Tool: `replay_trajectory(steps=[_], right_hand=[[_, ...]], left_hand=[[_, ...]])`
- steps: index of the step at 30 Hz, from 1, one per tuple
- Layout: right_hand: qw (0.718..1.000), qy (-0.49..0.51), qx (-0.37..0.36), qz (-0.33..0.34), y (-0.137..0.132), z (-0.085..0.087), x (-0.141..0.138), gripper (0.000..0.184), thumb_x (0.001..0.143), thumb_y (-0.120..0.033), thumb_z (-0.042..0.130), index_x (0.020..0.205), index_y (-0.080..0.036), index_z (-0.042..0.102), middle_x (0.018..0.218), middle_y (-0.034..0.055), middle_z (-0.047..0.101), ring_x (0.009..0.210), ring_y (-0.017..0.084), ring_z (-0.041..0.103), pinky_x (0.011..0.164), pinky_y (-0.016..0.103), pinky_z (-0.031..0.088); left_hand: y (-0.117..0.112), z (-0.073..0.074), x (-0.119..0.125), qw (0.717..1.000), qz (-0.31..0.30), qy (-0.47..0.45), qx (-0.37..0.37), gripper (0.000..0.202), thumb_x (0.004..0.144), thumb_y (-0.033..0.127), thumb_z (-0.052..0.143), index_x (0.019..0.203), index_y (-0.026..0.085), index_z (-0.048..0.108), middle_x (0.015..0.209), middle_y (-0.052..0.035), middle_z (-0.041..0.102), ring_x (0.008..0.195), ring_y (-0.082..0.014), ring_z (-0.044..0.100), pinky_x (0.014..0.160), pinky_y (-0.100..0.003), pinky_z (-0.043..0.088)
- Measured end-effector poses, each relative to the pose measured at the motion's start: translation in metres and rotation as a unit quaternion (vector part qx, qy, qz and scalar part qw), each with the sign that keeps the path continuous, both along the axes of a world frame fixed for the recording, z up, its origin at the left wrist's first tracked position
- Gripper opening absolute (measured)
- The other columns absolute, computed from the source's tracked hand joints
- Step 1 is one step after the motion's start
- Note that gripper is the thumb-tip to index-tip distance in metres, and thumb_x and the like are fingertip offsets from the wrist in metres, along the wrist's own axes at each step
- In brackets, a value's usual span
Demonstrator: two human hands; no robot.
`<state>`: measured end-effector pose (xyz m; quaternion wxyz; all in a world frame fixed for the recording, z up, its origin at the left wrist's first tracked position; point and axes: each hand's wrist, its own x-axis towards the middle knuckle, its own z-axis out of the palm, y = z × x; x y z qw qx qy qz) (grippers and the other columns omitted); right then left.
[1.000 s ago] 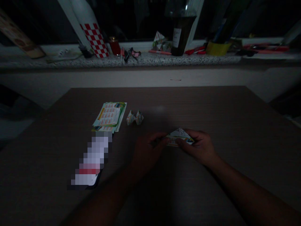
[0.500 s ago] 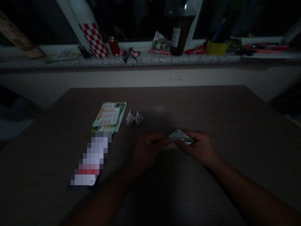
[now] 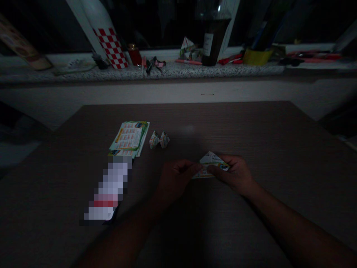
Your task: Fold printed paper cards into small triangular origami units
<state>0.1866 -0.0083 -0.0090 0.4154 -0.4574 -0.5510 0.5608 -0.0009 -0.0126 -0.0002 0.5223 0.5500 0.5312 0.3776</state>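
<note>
Both hands work a small folded paper point(image 3: 210, 160), which sits to the right of the card stack point(image 3: 129, 137) and nearer the person, low over the table point(image 3: 251, 126); whether it touches the wood can't be told in this dim light. The left hand point(image 3: 174, 179) pinches the paper's left corner w/ thumb and fingers closed on it. The right hand point(image 3: 236, 175) clamps the right side the same way, thumb on top. Vs. a second ago the change is small. The left fingertips have crept a bit further onto the paper, more of its lower left edge shows, and its peak has drifted slightly toward the stack. That reads as a crease being pressed or adjusted, w/ no re-grip. Just right of the stack lie two small folds point(image 3: 159, 139), untouched. A blurred flat item point(image 3: 110, 191) lies at the stack's near end. Well behind the stack, past the table, a sill point(image 3: 167, 71) carries a bottle point(image 3: 210, 41), a checked cloth point(image 3: 111, 42) and misc. clutter.
</note>
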Motion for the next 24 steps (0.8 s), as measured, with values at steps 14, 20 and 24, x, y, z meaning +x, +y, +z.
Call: replay_trajectory(steps=[14,20,24], right_hand=[[0.996,0.068,-0.043,0.040,0.000,-0.001,-0.003,0.027,0.070,-0.039,0.076,0.082,-0.015,0.073,0.075,0.0041,0.074,0.065,0.016,0.067,0.063,0.026,0.054],[0.994,0.075,-0.046,0.061,-0.001,-0.001,-0.003,0.025,0.071,-0.038,0.076,0.080,-0.015,0.073,0.076,0.0040,0.074,0.064,0.015,0.067,0.065,0.028,0.055],[0.992,0.077,-0.053,0.085,-0.001,0.000,-0.002,0.025,0.072,-0.037,0.075,0.083,-0.015,0.073,0.080,0.0054,0.075,0.067,0.017,0.068,0.068,0.030,0.056]], left_hand=[[-0.004,0.005,-0.006,0.970,-0.087,0.169,0.155,0.047,0.092,0.044,0.042,0.057,0.016,0.056,0.047,0.0024,0.052,0.045,-0.0096,0.049,0.045,-0.021,0.031],[-0.007,0.008,-0.007,0.965,-0.103,0.156,0.184,0.045,0.091,0.039,0.043,0.053,0.017,0.048,0.043,0.0043,0.043,0.041,-0.0079,0.042,0.044,-0.021,0.026],[-0.006,0.007,-0.007,0.972,-0.116,0.122,0.165,0.042,0.090,0.038,0.045,0.054,0.017,0.048,0.046,0.0050,0.040,0.042,-0.0077,0.038,0.044,-0.022,0.025]])
